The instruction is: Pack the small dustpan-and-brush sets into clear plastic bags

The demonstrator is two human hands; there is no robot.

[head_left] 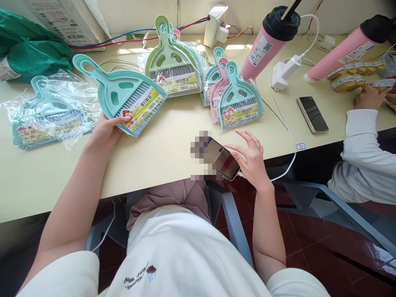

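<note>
My left hand grips a turquoise dustpan and brush set by its lower left edge, thumb over the printed card; the set is tilted, its handle toward the upper left. My right hand is open, fingers spread just above a smartphone at the table's front edge. The phone's screen is lit and its left part is pixelated. Behind lie bagged sets: a green one, a pink one and a turquoise one. At the far left, another turquoise set lies in crinkled clear plastic.
Two pink cups with black lids stand at the back right. A white charger with a cable and a second phone lie nearby. A green bag sits back left. A co-worker's hand handles yellowish packs.
</note>
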